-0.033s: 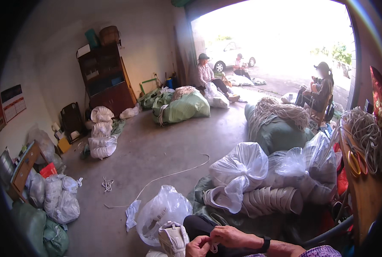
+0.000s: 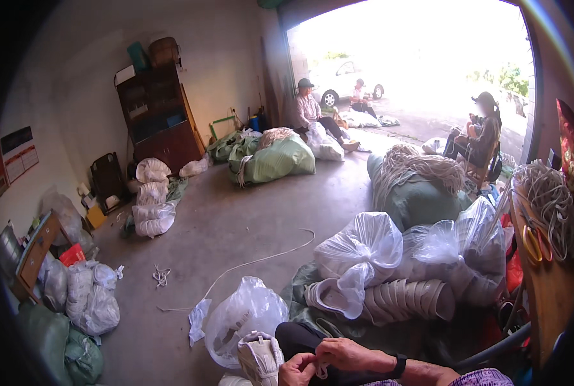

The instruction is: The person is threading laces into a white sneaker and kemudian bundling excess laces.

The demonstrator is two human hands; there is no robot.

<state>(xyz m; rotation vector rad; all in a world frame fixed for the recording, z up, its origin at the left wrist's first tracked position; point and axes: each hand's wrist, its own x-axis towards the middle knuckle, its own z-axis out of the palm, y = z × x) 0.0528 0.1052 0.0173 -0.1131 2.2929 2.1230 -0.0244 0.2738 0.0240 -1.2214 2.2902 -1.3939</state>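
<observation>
At the lower edge, my left hand [image 2: 295, 371] and my right hand [image 2: 345, 354] meet over my dark-trousered leg, fingers pinched together. A loop of thin white cord [image 2: 322, 370] shows between them, and both hands hold it. A dark band circles my right wrist. Just left of my left hand stands a pale shoe [image 2: 260, 357], its toe hidden by the picture's edge. Behind the shoe lies a clear plastic bag [image 2: 245, 318] that bulges open. Ahead of my right hand, a row of nested off-white cup-shaped pieces [image 2: 406, 301] rests on its side, partly covered by a filled plastic bag [image 2: 359, 248].
A wooden table [image 2: 547, 309] at right bears scissors [image 2: 535, 243] and a heap of cord [image 2: 551, 199]. Green sacks [image 2: 277, 161] and bagged white pieces [image 2: 84, 299] stand around the floor. A long cord [image 2: 251, 262] trails ahead. Several people sit by the bright doorway.
</observation>
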